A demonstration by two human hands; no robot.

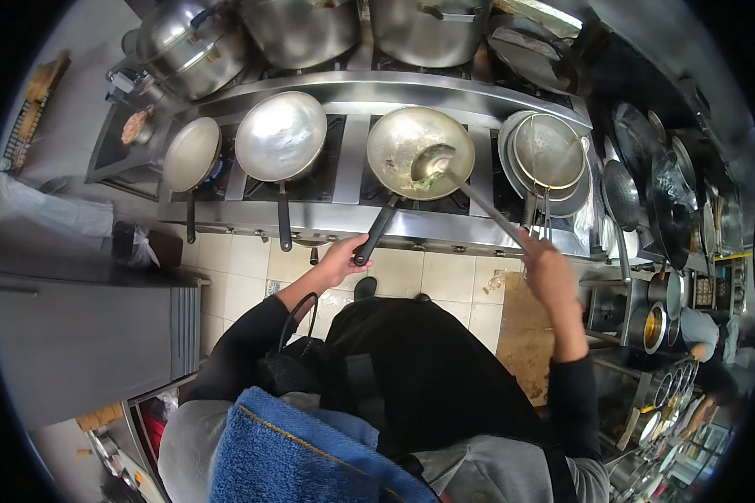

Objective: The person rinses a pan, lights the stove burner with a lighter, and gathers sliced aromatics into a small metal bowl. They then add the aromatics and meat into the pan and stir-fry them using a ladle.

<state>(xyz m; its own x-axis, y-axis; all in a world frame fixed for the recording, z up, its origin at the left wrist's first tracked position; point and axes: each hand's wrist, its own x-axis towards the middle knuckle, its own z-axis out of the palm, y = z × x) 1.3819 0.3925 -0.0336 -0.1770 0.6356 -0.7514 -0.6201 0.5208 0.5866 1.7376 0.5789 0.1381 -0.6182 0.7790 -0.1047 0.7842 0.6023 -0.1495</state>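
My left hand (341, 262) is closed around the black handle of a frying pan (391, 147) on the stove. A little greenish food lies in the pan's lower part. In my right hand (549, 275) is the long handle of a ladle (488, 209), and its bowl rests down inside the same pan, over the food. The pan stays on its burner, with its handle pointing toward me. To its left are another frying pan (281, 134) with a shiny inside and a smaller pan (192, 153) beside a blue flame.
Large steel pots (432, 33) stand along the back of the stove. Stacked pans with a strainer (548, 151) sit at the right, near hanging pans (621, 194). A grey cabinet (92, 344) is on my left. Another person (703, 329) is at the far right.
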